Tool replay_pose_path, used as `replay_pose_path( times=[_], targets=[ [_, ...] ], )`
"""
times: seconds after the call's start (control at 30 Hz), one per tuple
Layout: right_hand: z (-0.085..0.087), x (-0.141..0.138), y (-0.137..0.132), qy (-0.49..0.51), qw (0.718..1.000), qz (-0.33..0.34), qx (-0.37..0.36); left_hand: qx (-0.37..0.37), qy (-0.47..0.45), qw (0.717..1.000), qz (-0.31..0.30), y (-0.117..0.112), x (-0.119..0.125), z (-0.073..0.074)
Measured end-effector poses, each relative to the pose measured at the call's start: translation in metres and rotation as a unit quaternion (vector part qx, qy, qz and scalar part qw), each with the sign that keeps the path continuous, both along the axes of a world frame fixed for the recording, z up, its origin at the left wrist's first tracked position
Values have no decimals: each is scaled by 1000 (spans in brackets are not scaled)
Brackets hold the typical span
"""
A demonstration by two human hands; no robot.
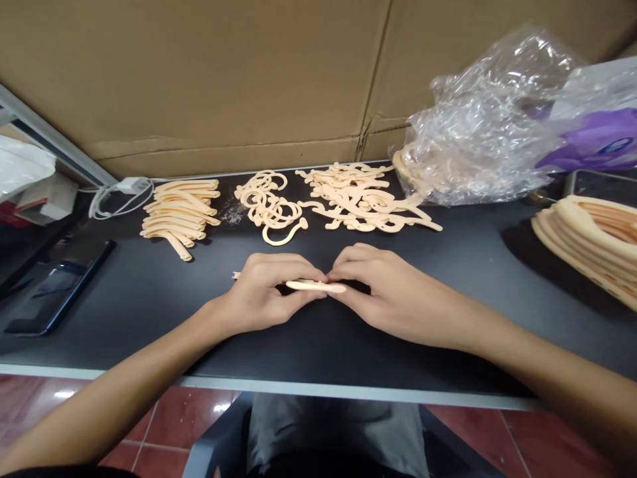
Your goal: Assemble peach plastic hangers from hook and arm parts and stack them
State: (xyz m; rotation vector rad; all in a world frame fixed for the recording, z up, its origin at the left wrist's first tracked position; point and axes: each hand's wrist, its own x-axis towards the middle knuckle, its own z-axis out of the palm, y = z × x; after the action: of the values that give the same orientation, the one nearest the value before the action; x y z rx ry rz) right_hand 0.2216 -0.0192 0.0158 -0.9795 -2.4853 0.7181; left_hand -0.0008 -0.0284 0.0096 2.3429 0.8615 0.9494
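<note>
Pale pc (311, 285) is held edge-on btwn both hands, above table (318, 355) near its front edge. It's pinched thumb-vs-fingers by L hand (263, 289); its R end is pinched by fingertips of R hand (381, 292), w/ tips of both hands nearly meeting. Contact is partly hidden, exact grip can't be told. Pale stub (236, 275) is seen past L hand; whether it's joined to held pc can't be told.

Risks, my read: pc could be cracked if bent or twisted too hard btwn tips, looks thin. Could be dropped if one pinch is eased early. Pcs could get mixed if hands are pushed fwd: curled-pc pile (255, 199) & branched-pc pile (343, 192) are set almost touching, tangled. Long-pc stack (176, 216) could be scattered if clipped by L hand.
</note>
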Motion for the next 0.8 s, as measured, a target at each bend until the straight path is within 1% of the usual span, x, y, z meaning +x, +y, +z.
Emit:
replay_pose_path(
  times=[0.07, 0.13, 0.23, 0.37, 0.47, 0.57, 0.67, 0.8],
  targets=[
    [3, 2, 1, 5, 999, 11, -47, 4, -4, 1000, -5, 0, 0, 0],
    [6, 3, 3, 10, 997, 19, -74, 3, -12, 1000, -8, 0, 0, 0],
    [10, 4, 7, 27, 993, 1, -117, 6, -25, 1000, 5, 1, 0, 1],
    [10, 4, 10, 76, 984, -11, -159, 32, -32, 999, 19, 2, -1, 4],
    [7, 4, 12, 103, 969, -20, -222, 28, -33, 999, 21, 4, -4, 6],
    [6, 3, 14, 106, 953, -30, -283, 14, -34, 999, 21, 6, -8, 5],
    [10, 4, 15, 99, 947, -25, -305, 26, -41, 999, 1, 10, -10, 1],
    [13, 7, 17, 83, 954, 4, -289, 46, -48, 998, 0, 11, -11, -3]
  ],
)
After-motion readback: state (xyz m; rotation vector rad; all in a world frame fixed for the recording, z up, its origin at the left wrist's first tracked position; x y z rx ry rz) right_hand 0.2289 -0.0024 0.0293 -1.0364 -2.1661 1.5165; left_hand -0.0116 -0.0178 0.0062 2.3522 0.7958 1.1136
